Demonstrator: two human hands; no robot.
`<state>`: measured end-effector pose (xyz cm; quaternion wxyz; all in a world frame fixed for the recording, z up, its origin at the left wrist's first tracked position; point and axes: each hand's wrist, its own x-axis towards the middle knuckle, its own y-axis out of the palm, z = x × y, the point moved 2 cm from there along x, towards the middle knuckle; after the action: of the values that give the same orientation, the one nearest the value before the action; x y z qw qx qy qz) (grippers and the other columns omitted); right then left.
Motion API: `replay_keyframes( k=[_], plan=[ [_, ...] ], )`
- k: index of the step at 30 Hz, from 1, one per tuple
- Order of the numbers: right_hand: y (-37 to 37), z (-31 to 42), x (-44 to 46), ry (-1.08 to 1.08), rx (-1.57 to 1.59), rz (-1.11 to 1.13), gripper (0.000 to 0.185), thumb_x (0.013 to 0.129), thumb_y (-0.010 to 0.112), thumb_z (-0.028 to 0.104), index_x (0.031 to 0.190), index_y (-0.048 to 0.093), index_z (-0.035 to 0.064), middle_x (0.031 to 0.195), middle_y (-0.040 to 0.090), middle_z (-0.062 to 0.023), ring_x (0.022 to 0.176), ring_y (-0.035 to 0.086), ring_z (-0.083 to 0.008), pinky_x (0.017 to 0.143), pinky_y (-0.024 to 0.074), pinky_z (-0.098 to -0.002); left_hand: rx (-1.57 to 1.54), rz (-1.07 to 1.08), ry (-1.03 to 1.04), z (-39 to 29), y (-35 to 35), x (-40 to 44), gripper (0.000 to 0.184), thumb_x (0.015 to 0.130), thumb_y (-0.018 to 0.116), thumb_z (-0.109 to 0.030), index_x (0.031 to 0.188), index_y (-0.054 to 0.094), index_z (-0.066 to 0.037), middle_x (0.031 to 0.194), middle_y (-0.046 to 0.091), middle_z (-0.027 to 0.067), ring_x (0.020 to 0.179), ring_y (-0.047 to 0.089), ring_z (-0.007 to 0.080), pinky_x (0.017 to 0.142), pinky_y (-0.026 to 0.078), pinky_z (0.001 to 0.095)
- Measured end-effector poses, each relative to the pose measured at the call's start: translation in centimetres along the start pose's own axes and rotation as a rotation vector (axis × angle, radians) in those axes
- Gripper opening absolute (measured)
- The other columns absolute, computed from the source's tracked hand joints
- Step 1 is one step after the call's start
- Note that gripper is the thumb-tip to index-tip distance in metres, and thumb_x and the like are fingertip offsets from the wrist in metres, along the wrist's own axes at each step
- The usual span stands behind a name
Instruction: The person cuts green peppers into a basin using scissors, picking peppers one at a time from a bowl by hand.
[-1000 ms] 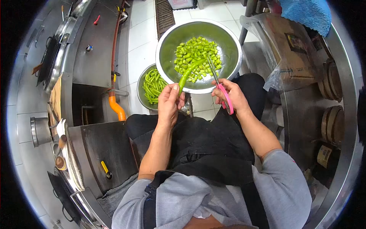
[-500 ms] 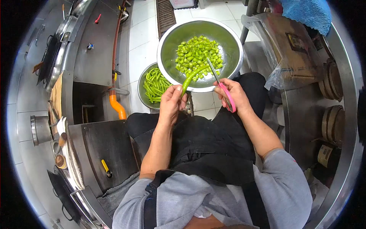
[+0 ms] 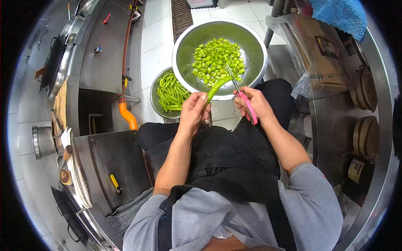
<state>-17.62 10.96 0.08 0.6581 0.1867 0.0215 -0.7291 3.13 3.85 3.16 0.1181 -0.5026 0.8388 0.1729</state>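
My left hand (image 3: 195,112) is closed on one end of a long green pepper (image 3: 217,88), whose other end reaches over the rim of a large metal bowl (image 3: 178,54). In my right hand (image 3: 256,104) are pink-handled scissors (image 3: 248,105), their blades pointing into the bowl at the pepper's far end. Many short cut pepper pieces (image 3: 217,56) lie inside this bowl. To its left and lower, a smaller metal bowl (image 3: 155,100) holds whole green peppers (image 3: 171,92).
Steel kitchen units with a yellow-handled valve (image 3: 114,181) and an orange pipe (image 3: 127,116) stand to the left. On the right are a plastic-wrapped cardboard box (image 3: 322,54), a blue cloth (image 3: 339,16) and stacked round pans (image 3: 366,136). White floor tiles (image 3: 155,37) run beneath the bowls.
My left hand has moved slightly right and up, bringing the pepper closer to the scissors. My right hand with the scissors has stayed nearly in place.
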Motion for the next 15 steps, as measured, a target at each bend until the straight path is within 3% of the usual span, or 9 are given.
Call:
replay_keyframes(
  k=[5, 10, 15],
  plan=[
    [0.1, 0.1, 0.0, 0.068, 0.013, 0.004, 0.041, 0.079, 0.075, 0.018, 0.109, 0.059, -0.0052, 0.066, 0.06, -0.0066, 0.042, 0.052, -0.0111, 0.04, 0.04, -0.0248, -0.049, -0.105, 0.045, -0.5, -1.1, 0.7, 0.021, 0.097, 0.053, -0.025, 0.101, 0.054, -0.005, 0.067, 0.056, 0.001, 0.047, 0.047, 0.0071, 0.043, 0.034, 0.0198],
    [0.4, -1.0, 0.3, -0.025, -0.04, 0.032, 0.046, 0.079, 0.077, 0.022, 0.112, 0.058, -0.0034, 0.075, 0.065, -0.0081, 0.046, 0.054, -0.011, 0.041, 0.042, -0.025, -0.074, -0.121, 0.075, -0.9, -0.4, 0.7, 0.02, 0.097, 0.053, -0.024, 0.101, 0.054, -0.004, 0.068, 0.056, 0.0016, 0.047, 0.047, 0.0076, 0.043, 0.034, 0.0201],
    [0.1, -1.1, 0.4, -0.064, -0.041, 0.041, 0.047, 0.078, 0.077, 0.023, 0.113, 0.058, -0.003, 0.077, 0.065, -0.0082, 0.049, 0.055, -0.0108, 0.041, 0.0422, -0.0252, 0.085, 0.048, 0.027, 0.1, 0.7, 0.7, 0.022, 0.096, 0.054, -0.026, 0.103, 0.055, -0.005, 0.067, 0.055, 0.0009, 0.049, 0.047, 0.0073, 0.044, 0.033, 0.0201]
  ],
)
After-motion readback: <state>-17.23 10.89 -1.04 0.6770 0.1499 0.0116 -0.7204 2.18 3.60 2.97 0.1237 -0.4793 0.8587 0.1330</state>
